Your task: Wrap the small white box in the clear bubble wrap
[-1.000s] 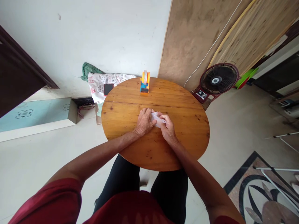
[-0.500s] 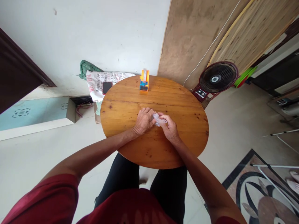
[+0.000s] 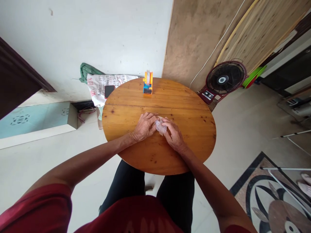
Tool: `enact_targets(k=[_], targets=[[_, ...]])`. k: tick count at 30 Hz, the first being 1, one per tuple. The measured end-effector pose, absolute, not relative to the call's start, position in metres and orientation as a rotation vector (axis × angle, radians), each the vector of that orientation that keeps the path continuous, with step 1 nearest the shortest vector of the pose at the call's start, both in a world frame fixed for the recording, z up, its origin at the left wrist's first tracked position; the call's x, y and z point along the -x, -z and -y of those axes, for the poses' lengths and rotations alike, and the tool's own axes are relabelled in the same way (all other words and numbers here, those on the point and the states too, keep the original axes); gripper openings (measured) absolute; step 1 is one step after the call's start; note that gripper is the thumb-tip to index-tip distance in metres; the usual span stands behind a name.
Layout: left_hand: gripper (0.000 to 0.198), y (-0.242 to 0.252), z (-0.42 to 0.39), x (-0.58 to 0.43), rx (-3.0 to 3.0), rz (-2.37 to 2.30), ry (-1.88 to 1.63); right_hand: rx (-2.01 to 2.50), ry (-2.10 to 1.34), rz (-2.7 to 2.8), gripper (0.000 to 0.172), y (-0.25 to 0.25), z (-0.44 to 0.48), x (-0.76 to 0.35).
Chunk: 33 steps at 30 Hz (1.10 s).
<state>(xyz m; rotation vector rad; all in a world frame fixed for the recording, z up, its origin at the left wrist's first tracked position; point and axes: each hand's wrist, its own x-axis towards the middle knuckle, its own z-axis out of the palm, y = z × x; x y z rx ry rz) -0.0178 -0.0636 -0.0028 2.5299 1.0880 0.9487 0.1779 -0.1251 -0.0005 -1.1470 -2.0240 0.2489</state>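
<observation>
Between my hands, over the middle of the round wooden table [image 3: 155,158], is a small crumpled piece of clear plastic [image 3: 160,127], perhaps a bag or film. My left hand [image 3: 145,125] grips its left side, with the fingers curled and the tips partly hidden. On the right side my right hand [image 3: 173,133] holds it with bent fingers and thumb. An orange and blue tape dispenser [image 3: 147,85] stands at the table's far edge, beyond both hands.
Left of the table, a dark flat object [image 3: 109,91] lies on a printed white sack [image 3: 97,87] beside a green bag [image 3: 88,70]. A dark red fan [image 3: 222,79] stands at the back right. The white wall [image 3: 109,32] rises behind the table.
The clear plastic looks more bunched and sits slightly nearer me. My right fingers have spread over it, while the left hand stays at its left side. The view has shifted a little.
</observation>
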Motion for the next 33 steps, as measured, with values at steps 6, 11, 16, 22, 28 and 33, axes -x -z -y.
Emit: enact_targets(k=[6, 11, 16, 22, 28, 33], targets=[[0.04, 0.006, 0.062, 0.036, -2.688, -0.819, -0.932, 1.186, -0.137, 2.146, 0.032, 0.001, 0.128, -0.183], [0.041, 0.006, 0.061, 0.051, -2.825, -0.748, -0.825, 1.257, -0.004, 2.3, 0.041, 0.001, 0.139, -0.189], [0.04, 0.006, 0.059, 0.059, -2.859, -0.712, -0.843, 1.321, 0.137, 2.379, 0.044, -0.001, 0.148, -0.188], [0.062, 0.005, 0.049, 0.054, -2.923, -0.551, -0.793, 1.351, 0.294, 2.436, 0.043, -0.001, 0.149, -0.187], [0.063, 0.011, 0.035, 0.04, -2.868, -0.273, -0.764, 1.342, 0.306, 2.434, 0.042, 0.0, 0.149, -0.188], [0.051, 0.019, 0.038, 0.036, -2.799, -0.317, -0.903, 1.301, 0.26, 2.426, 0.044, 0.0, 0.149, -0.189]])
